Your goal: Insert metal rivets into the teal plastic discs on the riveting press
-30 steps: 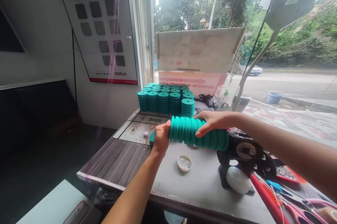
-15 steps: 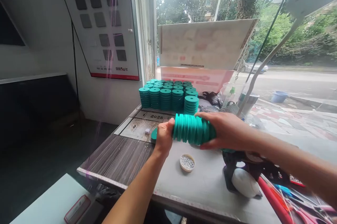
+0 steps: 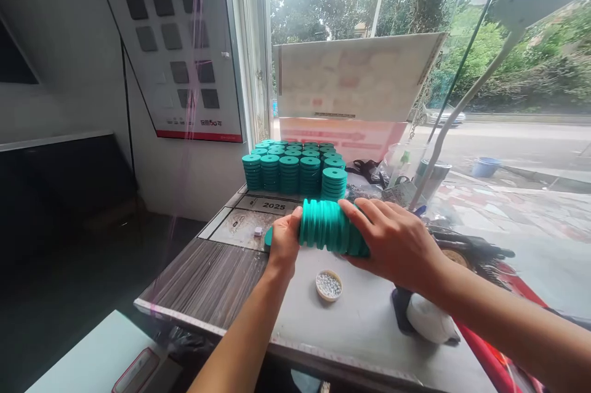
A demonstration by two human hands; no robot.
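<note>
A row of teal discs with grooved edges (image 3: 323, 225) lies sideways between my hands above the table. My left hand (image 3: 285, 238) is closed at the row's left end, thumb up against the end disc. My right hand (image 3: 392, 239) wraps over the right end, hiding several discs. Just left of my left hand, part of another teal disc (image 3: 268, 237) shows; whether it is held or lies on the table I cannot tell. Behind my hands stand several upright stacks of similar discs with centre holes (image 3: 289, 172). A shallow round dish (image 3: 329, 300) of small silvery-white beads sits below the held row.
A small pale block (image 3: 258, 231) lies on the table (image 3: 295, 319) at left. On the right are a white rounded object (image 3: 431, 318), a red tray-like edge (image 3: 475, 350), black tools and a lamp arm (image 3: 462, 103). A window with a leaning board (image 3: 355, 76) stands behind.
The row of discs has shifted slightly left. My right hand has moved its fingers further over the top of the row, its back now turned up. The left hand keeps its hold.
</note>
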